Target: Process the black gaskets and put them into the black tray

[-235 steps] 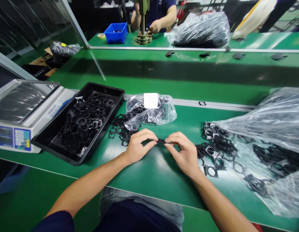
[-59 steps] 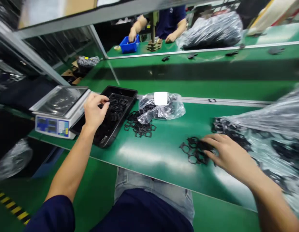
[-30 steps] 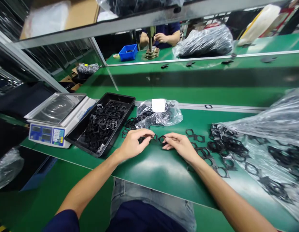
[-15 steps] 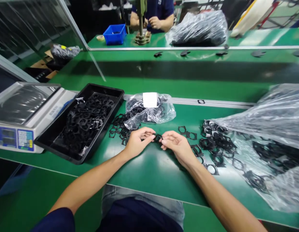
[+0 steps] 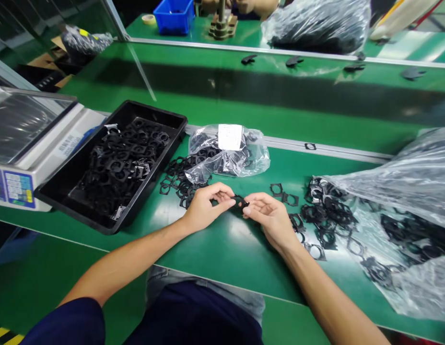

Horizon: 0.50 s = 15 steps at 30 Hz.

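Observation:
Between my two hands, a little above the green table, is a small black plastic ring-shaped part (image 5: 240,199). My left hand (image 5: 210,202) pinches its left side between thumb and fingertips. On its right side, my right hand (image 5: 267,211) has thumb and fingers closed. Fingers cover much of the part, so its full outline is hidden. Left of my left hand lies a pile of black ring parts (image 5: 177,175). Close to my right hand are a pair of loose square-framed rings (image 5: 290,199) and a larger heap of similar parts (image 5: 328,213).
A black tray (image 5: 179,127) full of black parts stands at left beside a weighing scale (image 5: 39,163). A labelled clear bag (image 5: 256,160) lies ahead, and a large open plastic bag (image 5: 416,167) at right. Across the bench are a blue bin (image 5: 174,19) and a co-worker's hands (image 5: 256,5).
The view has tilted down and shifted slightly. Both hands still hold the black part close together; it now sits at a different angle, with its ring opening showing more.

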Available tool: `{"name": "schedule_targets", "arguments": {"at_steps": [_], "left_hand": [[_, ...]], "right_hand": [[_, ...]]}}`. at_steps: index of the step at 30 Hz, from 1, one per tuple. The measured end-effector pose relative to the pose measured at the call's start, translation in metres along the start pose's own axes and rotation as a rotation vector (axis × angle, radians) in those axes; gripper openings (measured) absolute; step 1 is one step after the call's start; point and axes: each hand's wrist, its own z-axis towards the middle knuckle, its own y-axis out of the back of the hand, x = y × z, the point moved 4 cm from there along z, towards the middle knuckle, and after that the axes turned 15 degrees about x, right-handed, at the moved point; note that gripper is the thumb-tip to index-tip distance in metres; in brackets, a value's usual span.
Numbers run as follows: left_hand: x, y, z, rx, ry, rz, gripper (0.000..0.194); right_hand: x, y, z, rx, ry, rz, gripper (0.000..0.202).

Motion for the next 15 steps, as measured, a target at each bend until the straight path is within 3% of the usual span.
{"name": "schedule_targets", "arguments": {"at_steps": [10, 15], "left_hand": [[-0.014, 0.001, -0.003, -0.039, -0.094, 0.272, 0.003], [-0.009, -0.003, -0.006, -0.049, -0.097, 0.202, 0.003]], "right_hand": [[0.001, -0.003, 0.0, 0.007, -0.001, 0.014, 0.036], [0.002, -0.004, 0.0, 0.003, 0.019, 0.044, 0.031]]}}
